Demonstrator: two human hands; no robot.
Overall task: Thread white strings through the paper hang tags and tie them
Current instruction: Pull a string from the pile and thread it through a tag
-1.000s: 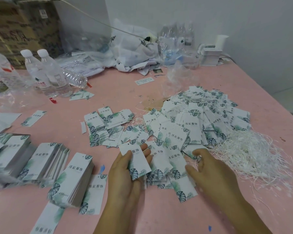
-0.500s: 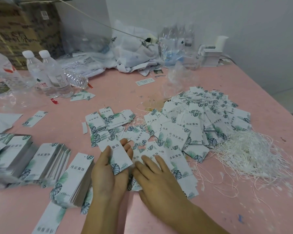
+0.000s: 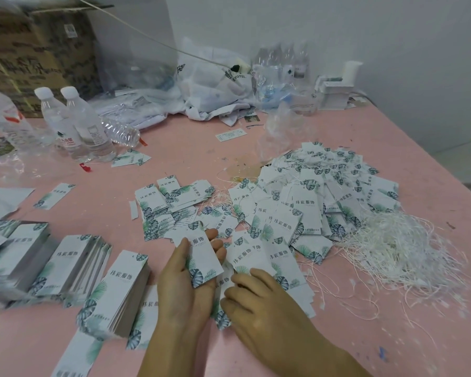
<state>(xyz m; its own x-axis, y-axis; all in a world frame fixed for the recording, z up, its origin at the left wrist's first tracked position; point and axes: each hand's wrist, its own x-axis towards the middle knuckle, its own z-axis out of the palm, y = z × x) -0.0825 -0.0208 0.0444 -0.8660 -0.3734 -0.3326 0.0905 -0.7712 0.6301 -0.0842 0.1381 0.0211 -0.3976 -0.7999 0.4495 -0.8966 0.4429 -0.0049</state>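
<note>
A: What do the tags look like?

B: White paper, green leaf print. The held tag (image 3: 199,254) lies at six o'clock on the pink table (image 3: 392,159).

A: Any containers?

B: A cardboard box (image 3: 38,50) at ten o'clock; contents hidden.

A: The hands?

B: The left hand (image 3: 184,281) cradles the tag, thumb pinching it. The right hand (image 3: 259,297) rests on loose tags (image 3: 269,257), fingers bent. The white strings (image 3: 397,248) are at three o'clock.

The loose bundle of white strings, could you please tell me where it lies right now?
In the head view, the loose bundle of white strings lies on the right of the pink table, against the big heap of leaf-printed paper hang tags, beyond the right hand.
</note>
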